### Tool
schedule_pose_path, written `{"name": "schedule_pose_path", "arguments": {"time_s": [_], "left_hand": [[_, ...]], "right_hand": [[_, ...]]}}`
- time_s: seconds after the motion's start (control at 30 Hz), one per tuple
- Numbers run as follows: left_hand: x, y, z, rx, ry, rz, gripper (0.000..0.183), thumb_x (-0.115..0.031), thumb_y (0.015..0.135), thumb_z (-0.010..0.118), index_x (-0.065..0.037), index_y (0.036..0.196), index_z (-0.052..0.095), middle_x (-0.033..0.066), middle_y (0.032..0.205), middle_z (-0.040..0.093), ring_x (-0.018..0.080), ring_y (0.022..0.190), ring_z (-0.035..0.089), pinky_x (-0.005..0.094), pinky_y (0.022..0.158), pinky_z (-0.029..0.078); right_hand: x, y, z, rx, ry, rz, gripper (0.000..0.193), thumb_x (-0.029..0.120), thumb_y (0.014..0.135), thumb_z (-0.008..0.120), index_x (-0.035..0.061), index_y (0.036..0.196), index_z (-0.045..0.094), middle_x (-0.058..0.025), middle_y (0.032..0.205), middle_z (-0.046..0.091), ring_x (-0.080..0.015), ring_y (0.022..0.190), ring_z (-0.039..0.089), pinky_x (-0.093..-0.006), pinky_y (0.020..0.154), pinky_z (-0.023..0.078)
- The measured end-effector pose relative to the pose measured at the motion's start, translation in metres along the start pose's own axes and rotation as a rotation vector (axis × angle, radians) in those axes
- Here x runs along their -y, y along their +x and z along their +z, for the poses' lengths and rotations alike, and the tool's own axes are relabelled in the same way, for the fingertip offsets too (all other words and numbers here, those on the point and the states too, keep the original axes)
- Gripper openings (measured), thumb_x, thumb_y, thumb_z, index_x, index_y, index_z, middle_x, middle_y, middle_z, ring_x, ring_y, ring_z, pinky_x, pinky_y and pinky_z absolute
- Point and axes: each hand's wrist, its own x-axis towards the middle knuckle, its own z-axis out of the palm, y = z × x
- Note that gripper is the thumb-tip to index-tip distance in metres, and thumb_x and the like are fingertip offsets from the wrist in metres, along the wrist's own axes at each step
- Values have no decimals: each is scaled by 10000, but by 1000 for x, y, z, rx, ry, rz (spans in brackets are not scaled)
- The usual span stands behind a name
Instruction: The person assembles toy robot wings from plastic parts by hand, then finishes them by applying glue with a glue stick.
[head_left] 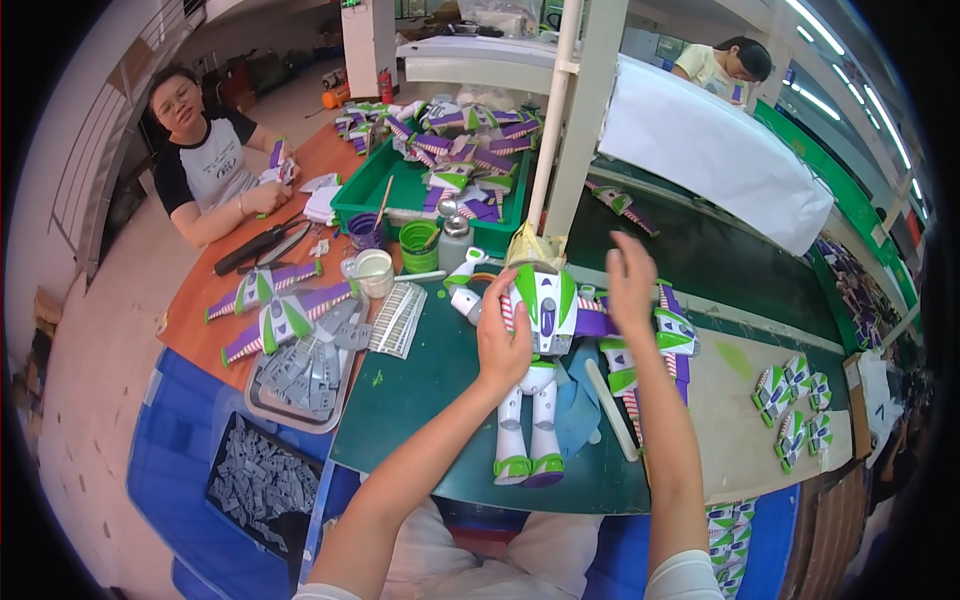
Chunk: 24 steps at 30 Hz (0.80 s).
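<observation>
On the green work mat (pixel 415 420) lies a white, green and purple toy spaceman figure (pixel 540 400), legs toward me. A white and green winged backpack (pixel 548 300) covers its upper body, with a purple wing out to the right. My left hand (pixel 503 335) is closed round the left side of the backpack and figure. Over the right wing, my right hand (pixel 632 280) is held up with fingers stretched, slightly blurred, and I see nothing in it. More winged backpacks (pixel 675 335) lie just right of my right forearm.
Left are a tray (pixel 340 405) of grey plastic parts, paint pots (pixel 418 245) and a white cup (pixel 374 272). A green crate (pixel 350 195) of winged parts stands behind. A co-worker (pixel 215 160) sits at far left. Small green-white pieces (pixel 790 400) lie right. A post (pixel 575 120) rises ahead.
</observation>
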Motion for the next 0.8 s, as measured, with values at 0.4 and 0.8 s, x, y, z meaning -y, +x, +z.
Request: {"name": "schedule_pose_path", "arguments": {"time_s": [0.4, 0.8], "left_hand": [[5, -7, -4, -77, 370, 55, 545, -97, 728, 595, 44, 1204, 370, 227, 1299, 349, 390, 1222, 318, 450, 1031, 227], [-5, -15, -17, -15, 327, -47, 477, -156, 790, 557, 65, 1183, 400, 252, 1276, 413, 388, 1167, 405, 454, 985, 307]], "right_hand": [[81, -88, 41, -237, 659, 455, 422, 290, 954, 352, -27, 1229, 398, -164, 1264, 412, -260, 1187, 386, -340, 1020, 251], [81, -96, 32, -136, 801, 531, 456, 318, 962, 354, -24, 1265, 359, -160, 1170, 466, -211, 1074, 462, -309, 939, 347]]}}
